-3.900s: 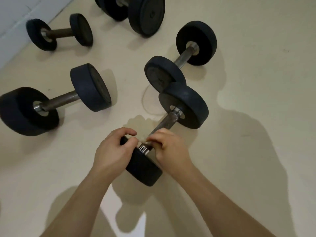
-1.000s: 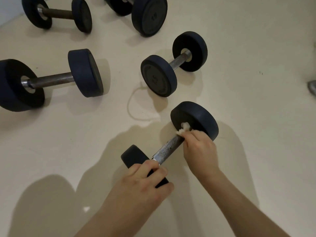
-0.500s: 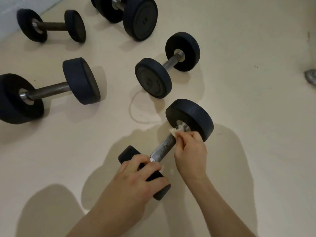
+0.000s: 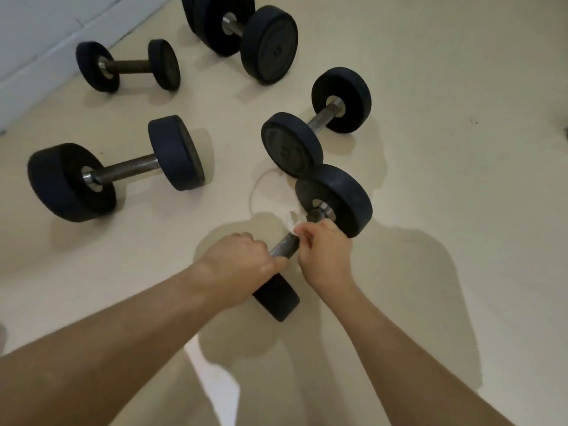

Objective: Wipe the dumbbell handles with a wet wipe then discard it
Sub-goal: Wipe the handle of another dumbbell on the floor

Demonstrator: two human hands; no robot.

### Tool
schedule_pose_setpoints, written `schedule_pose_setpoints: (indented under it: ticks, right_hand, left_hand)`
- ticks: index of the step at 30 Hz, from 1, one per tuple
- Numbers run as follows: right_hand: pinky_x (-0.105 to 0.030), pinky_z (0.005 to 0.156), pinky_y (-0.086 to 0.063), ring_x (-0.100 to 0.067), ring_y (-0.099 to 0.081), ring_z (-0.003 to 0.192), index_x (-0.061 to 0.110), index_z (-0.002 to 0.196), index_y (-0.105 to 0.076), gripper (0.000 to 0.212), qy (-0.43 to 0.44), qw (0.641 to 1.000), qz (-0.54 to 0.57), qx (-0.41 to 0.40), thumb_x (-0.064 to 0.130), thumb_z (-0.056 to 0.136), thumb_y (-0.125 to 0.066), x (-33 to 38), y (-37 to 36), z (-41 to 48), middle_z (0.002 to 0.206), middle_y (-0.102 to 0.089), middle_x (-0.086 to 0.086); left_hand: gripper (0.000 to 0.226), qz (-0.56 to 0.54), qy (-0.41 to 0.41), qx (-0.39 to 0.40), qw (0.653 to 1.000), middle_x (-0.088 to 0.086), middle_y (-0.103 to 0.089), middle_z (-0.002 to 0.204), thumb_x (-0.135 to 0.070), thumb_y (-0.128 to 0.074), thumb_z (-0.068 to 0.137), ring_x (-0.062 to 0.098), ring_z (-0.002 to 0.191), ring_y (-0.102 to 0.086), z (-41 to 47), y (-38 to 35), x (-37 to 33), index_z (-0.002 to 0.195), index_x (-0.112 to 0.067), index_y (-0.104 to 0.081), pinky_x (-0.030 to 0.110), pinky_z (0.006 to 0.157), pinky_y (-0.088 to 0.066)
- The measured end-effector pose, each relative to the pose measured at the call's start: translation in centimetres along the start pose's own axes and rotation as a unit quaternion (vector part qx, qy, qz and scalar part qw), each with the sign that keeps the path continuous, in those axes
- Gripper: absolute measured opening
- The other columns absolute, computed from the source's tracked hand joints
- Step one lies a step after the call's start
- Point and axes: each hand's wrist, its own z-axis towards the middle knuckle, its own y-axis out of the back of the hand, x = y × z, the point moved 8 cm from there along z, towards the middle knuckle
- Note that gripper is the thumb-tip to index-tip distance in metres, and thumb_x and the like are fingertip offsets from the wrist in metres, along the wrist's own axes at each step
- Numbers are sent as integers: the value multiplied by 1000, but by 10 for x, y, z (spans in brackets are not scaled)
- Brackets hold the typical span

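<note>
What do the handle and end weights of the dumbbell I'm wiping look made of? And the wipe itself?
Handle: bare metal, likely steel, dull grey with a faint sheen and rough, possibly knurled surface. End weights: matte black, probably rubber-coated; no shine. Wet wipe: thin white crumpled sheet, nonwoven or paper; too blurred to tell which.

**Dim room, heavy shadows**

The light was low and warm, falling from behind the person. A broad soft shadow spread over the floor (image 4: pixel 461 72) around both arms, with one pale bright patch between them. Edges bowed from the wide lens. The wet wipe (image 4: pixel 291 219) looked blurred and washed out.
</note>
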Motion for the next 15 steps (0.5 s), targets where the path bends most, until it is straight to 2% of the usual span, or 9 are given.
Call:
schedule_pose_setpoints:
  ticks: [2, 4, 7, 10, 13, 15]
  right_hand:
    - [-20, 79, -44, -17, -60, 83, 19, 97, -73, 18, 6, 998, 34, 49, 14, 91, -57, 13, -13, -6, 98, -63, -4]
    - [-18, 81, -44, -13, -58, 83, 18, 100, -72, 18, -11, 997, 51, 60, 15, 91, -57, 18, -13, -5, 100, -61, -2]
    - [-23, 84, -48, -15, -60, 91, 16, 104, -71, 19, -57, 997, 42, 17, 14, 91, -57, 14, -1, 2, 107, -62, -3]
    - [-29, 90, -51, -17, -64, 96, 16, 107, -70, 20, -72, 994, 36, 69, 14, 92, -57, 21, -10, -8, 110, -66, -3]
    - [-32, 94, -50, -18, -63, 101, 15, 109, -68, 21, -10, 987, -12, 158, 10, 92, -57, 45, -25, -24, 110, -67, -4]
    - [-33, 93, -49, -19, -58, 101, 16, 112, -64, 25, 76, 972, -110, 193, 8, 89, -57, 67, -37, -37, 113, -58, -3]
  left_hand:
    - [54, 6, -20, 40, 999, -2, -38, 77, -14, -61, 85, 20, 76, -44, 2, -2, 14, 132, -27, -38, 34, 64, -36]
    - [51, 2, -30, 48, 998, -4, -43, 79, -16, -62, 83, 19, 77, -45, 1, -2, 19, 128, -29, -43, 33, 67, -40]
    - [47, 38, -88, 46, 994, -3, -41, 76, -17, -64, 83, 18, 75, -47, -2, 3, 4, 126, -25, -47, 35, 72, -47]
    - [47, 50, -127, 75, 988, -3, -42, 77, -19, -65, 83, 13, 69, -45, -19, 3, -5, 127, -21, -49, 32, 67, -44]
    - [45, 64, -130, 116, 983, -4, -38, 69, -18, -65, 83, 9, 56, -35, -45, -7, 0, 125, -21, -48, 26, 56, -31]
    - [45, 68, -118, 129, 982, -3, -41, 68, -18, -66, 82, 10, 56, -37, -63, -16, 11, 123, -21, -49, 28, 57, -34]
